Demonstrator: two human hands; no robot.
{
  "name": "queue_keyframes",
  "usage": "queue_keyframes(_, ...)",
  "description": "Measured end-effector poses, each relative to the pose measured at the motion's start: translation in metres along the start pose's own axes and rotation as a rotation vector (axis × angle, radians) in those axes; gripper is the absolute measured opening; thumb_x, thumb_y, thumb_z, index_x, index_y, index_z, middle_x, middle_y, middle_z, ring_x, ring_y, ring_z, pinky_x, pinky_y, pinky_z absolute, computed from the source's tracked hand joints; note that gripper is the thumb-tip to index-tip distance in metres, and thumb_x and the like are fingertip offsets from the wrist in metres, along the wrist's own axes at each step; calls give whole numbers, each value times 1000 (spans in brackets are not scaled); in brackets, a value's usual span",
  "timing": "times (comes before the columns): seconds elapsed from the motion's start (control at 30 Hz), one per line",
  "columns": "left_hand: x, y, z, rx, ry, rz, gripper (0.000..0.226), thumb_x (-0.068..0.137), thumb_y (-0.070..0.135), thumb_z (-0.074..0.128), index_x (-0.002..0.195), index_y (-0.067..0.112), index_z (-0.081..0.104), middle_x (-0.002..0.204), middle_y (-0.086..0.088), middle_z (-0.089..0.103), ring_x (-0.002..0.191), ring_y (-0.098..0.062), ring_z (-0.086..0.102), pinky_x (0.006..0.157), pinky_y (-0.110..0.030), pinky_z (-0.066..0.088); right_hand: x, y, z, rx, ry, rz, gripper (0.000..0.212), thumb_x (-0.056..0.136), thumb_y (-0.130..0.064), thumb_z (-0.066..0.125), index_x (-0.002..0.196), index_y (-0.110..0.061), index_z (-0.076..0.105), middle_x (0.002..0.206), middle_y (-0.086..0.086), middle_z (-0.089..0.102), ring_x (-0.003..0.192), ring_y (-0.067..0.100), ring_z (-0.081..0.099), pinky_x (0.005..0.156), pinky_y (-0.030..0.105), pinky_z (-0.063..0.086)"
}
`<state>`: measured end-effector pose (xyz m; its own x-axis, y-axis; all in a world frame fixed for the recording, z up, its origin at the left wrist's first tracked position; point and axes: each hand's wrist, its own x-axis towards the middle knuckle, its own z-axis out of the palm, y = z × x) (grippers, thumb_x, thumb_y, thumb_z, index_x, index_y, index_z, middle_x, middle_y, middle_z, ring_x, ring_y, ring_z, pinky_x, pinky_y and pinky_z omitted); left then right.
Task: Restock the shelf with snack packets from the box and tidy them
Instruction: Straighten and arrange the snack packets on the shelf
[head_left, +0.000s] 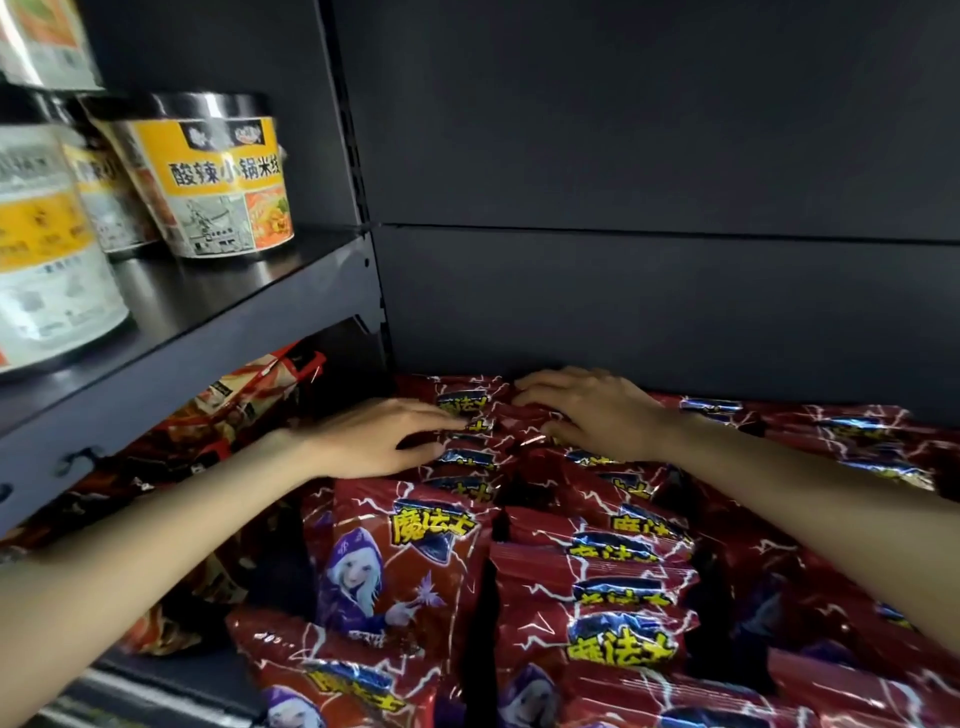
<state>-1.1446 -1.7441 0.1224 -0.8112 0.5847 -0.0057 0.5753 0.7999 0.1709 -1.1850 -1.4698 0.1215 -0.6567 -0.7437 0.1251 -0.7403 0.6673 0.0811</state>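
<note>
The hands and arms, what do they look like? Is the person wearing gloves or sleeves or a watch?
No gloves. The left hand and the right hand are both bare, with no rings that I can see. Both forearms are bare too, with no sleeves, watch or bracelet in view up to the picture's edge. The fingers look slim, and the nails are too small to tell.

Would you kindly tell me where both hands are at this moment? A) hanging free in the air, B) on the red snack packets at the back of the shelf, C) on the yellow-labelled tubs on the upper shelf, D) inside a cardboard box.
B: the left hand and right hand both rest on the red packets near the back panel, fingers spread over them.
</note>
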Motion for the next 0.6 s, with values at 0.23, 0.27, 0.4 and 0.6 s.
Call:
queue_keyframes(0.23, -11, -2, 4, 5, 102, 95, 41, 93, 41, 50, 134, 36, 50, 142, 25, 37, 128, 8, 33, 107, -13, 22, -11, -7, 1, 119, 280, -60, 21, 86, -24, 68, 107, -22, 68, 108, -3, 59, 99, 14, 55, 89, 29, 47)
queue_keyframes(0.27, -13, -3, 5, 13, 145, 134, 38, 92, 40, 50, 129, 34, 56, 139, 23, 41, 126, 8, 35, 106, -11, 23, -12, -8, -2, 147, 267, -51, 15, 87, -25, 67, 102, -23, 70, 101, -5, 60, 91, 10, 55, 83, 28, 48)
queue_keyframes(0.4, -13, -3, 7, 1, 183, 156, 24, 91, 31, 55, 110, 27, 70, 125, 12, 52, 111, 3, 45, 96, -12, 36, -12, -14, -8, 243, 128, -4, 14, 92, -30, 60, 99, -24, 71, 91, -13, 66, 64, -10, 46, 68, 20, 42)
queue_keyframes(0.6, -5, -5, 6, -59, 275, 46, 18, 93, 23, 55, 104, 26, 69, 111, 14, 61, 101, 0, 57, 89, -18, 44, -1, -24, -10, 191, 39, 97, 26, 91, -46, 56, 106, -28, 68, 98, -15, 69, 76, -3, 56, 72, 21, 40)
